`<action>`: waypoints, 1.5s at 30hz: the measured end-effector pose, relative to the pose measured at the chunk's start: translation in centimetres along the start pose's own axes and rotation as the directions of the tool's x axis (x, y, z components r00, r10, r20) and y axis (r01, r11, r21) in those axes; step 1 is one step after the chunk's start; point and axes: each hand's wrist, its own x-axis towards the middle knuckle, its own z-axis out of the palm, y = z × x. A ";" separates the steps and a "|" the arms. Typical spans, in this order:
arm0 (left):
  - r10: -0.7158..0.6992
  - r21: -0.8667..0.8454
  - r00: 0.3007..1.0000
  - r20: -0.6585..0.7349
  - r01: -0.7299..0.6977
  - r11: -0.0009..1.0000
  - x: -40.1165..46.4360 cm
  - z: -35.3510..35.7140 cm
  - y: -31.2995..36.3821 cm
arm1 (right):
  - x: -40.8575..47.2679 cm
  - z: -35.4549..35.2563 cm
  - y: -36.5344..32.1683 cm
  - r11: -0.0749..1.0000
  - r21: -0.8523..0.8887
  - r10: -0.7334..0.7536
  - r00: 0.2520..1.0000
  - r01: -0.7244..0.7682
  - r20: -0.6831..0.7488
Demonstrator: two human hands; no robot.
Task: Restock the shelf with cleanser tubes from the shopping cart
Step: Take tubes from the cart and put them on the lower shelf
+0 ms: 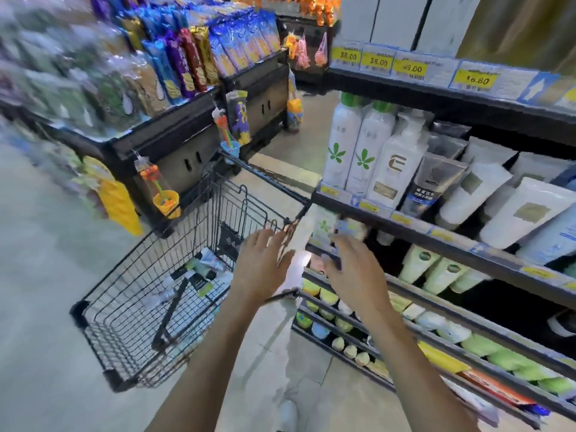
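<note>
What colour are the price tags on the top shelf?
Yellow price tags with dark numbers, seen in the head view.

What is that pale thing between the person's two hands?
In the head view, a blurred white cleanser tube stands between the left hand and right hand; whether either touches it is unclear.

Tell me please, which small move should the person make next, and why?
Probably lower the left hand into the shopping cart and pick up one of the cleanser tubes. Both hands look open and hold nothing, though the picture is blurred, and the right hand is already by the shelf.
</note>
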 end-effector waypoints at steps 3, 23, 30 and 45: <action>-0.172 0.046 0.985 0.029 0.171 0.984 -4.6 -1.2 -2.4 | 0.1 2.6 -2.0 0.995 0.011 -0.104 0.991 0.103 0.087; -0.681 0.111 0.720 0.130 0.672 0.732 -19.3 -3.4 -21.1 | 0.9 18.3 -19.7 0.934 0.115 -0.354 0.824 0.339 0.443; -0.665 0.113 0.709 0.235 0.660 0.743 -18.0 -2.6 -26.2 | 3.5 21.4 -23.0 0.966 0.103 -0.256 0.819 0.238 0.513; -0.743 0.085 0.557 0.371 0.776 0.625 -9.3 5.0 -38.0 | 16.6 34.0 -24.6 0.992 0.119 -0.121 0.684 0.051 0.719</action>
